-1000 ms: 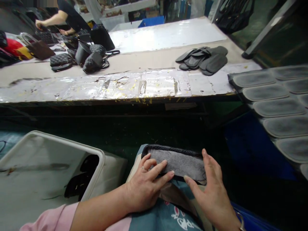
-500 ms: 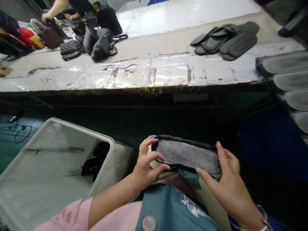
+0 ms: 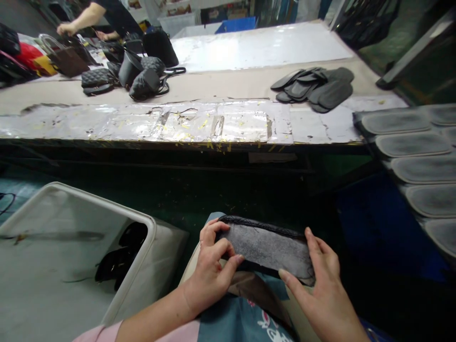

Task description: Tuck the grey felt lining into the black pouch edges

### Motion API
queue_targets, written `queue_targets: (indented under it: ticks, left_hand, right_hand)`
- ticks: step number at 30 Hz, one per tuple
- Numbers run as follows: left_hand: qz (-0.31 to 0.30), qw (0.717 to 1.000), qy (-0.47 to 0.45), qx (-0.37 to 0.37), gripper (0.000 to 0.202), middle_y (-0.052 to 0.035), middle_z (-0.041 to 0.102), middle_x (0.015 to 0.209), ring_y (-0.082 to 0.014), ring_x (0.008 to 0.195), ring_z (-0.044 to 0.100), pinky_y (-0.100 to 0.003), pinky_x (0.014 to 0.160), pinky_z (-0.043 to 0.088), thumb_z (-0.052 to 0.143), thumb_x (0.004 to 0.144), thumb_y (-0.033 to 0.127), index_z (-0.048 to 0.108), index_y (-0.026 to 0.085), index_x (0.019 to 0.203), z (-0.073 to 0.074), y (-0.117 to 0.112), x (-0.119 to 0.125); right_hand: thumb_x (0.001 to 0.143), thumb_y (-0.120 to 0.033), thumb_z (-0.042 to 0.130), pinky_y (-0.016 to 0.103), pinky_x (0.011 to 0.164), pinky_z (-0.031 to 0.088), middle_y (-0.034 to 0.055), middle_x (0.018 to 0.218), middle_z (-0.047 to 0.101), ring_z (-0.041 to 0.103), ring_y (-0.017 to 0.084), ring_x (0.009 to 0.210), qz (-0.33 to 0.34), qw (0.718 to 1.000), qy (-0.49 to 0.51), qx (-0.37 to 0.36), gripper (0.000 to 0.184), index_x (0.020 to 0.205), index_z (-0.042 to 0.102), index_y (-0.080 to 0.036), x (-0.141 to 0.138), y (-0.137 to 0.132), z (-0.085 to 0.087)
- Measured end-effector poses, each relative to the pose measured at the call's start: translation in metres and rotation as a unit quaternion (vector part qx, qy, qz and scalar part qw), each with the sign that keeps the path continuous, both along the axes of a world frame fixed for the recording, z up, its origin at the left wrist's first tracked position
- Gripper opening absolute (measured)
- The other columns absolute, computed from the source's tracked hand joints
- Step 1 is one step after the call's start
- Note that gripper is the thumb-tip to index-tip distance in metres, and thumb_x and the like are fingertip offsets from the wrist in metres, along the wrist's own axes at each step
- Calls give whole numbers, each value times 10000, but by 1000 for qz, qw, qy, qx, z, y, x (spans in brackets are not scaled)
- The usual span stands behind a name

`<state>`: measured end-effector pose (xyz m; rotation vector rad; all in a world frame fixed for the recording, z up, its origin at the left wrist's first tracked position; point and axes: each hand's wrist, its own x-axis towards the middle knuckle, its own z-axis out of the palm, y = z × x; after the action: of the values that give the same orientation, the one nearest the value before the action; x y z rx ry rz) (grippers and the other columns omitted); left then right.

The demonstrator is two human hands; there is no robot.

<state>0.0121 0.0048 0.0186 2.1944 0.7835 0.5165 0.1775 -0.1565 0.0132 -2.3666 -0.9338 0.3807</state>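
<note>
An unfinished black bag (image 3: 267, 248) rests over my lap, its long grey, rounded base panel facing up and a black edge running round it. My left hand (image 3: 215, 261) grips its left end, with bent fingers over the rim and the thumb at the near edge. At the other end, my right hand (image 3: 318, 275) holds the bag between the thumb on the near side and the fingers at the far right corner. Brownish lining (image 3: 249, 285) hangs below the panel. The undersides of both hands' grips are partly hidden.
A white bin (image 3: 153, 256) with black bags (image 3: 123, 256) inside stands at left. On the worktable (image 3: 199, 85) lie black bags (image 3: 142, 71) and dark oval panels (image 3: 317, 88). Grey oval pieces (image 3: 420, 145) line the right side. A co-worker's arm (image 3: 83, 21) reaches over bags at far left.
The view has tilted up and turned slightly, so the far room shows more. Both hands still hold the bag; my left fingers have curled closer to the rim.
</note>
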Motion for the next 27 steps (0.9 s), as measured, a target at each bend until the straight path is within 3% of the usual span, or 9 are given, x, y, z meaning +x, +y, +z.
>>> queue_targets:
  ticks: [4, 7, 11, 14, 20, 24, 27]
  left_hand:
    - [1, 1000, 12, 6, 118, -97, 412, 1212, -288, 1251, 321, -510, 1042, 320, 577, 797, 194, 521, 173, 695, -1, -1, 0]
    - [-4, 1000, 17, 24, 139, -93, 422, 1207, -285, 1240, 337, -502, 1047, 308, 585, 799, 215, 526, 173, 681, -2, 1, -1]
    - [-9, 999, 16, 48, 161, -85, 434, 1193, -278, 1208, 376, -493, 1040, 312, 602, 794, 225, 534, 171, 659, -3, 3, 0]
    - [-9, 998, 8, 65, 173, -85, 447, 1169, -280, 1185, 397, -494, 1026, 325, 612, 784, 230, 530, 171, 644, -3, 4, 3]
    - [-10, 998, 10, 67, 172, -93, 444, 1166, -284, 1192, 393, -499, 1035, 319, 604, 787, 230, 529, 171, 644, -2, 4, 3]
    - [-9, 998, 12, 64, 170, -95, 444, 1169, -286, 1188, 399, -498, 1027, 329, 595, 793, 227, 529, 171, 646, -2, 4, 3]
    - [-9, 998, 13, 66, 169, -98, 445, 1161, -293, 1189, 396, -510, 1020, 331, 592, 792, 219, 526, 170, 644, -1, 3, 4]
  right_hand:
    - [770, -500, 568, 512, 960, 432, 106, 1322, 322, 438, 317, 1195, -10, 1000, 8, 2, 818, 1460, 188, -278, 1, 0, 0]
    - [749, -459, 633, 519, 1037, 348, 101, 1390, 325, 374, 301, 1271, 6, 999, 30, 40, 876, 1463, 159, -280, 5, -8, 0]
    - [783, -338, 645, 466, 1076, 313, 101, 1486, 266, 304, 237, 1343, 22, 968, 192, 159, 936, 1468, 9, -290, 7, -28, -4]
    - [772, -292, 670, 446, 1069, 327, 110, 1509, 227, 291, 230, 1352, 6, 948, 251, 197, 961, 1467, 7, -296, 7, -37, -10]
    - [763, -312, 693, 443, 1028, 397, 113, 1468, 327, 373, 243, 1308, 33, 955, 210, 206, 900, 1462, 128, -286, 16, -37, -21]
    - [753, -370, 699, 476, 1064, 352, 105, 1445, 371, 378, 267, 1304, 77, 979, 87, 166, 819, 1436, 259, -268, 23, -36, -22]
    - [792, -394, 650, 476, 1066, 355, 102, 1443, 371, 360, 269, 1314, 87, 985, 32, 145, 764, 1437, 267, -252, 22, -35, -20]
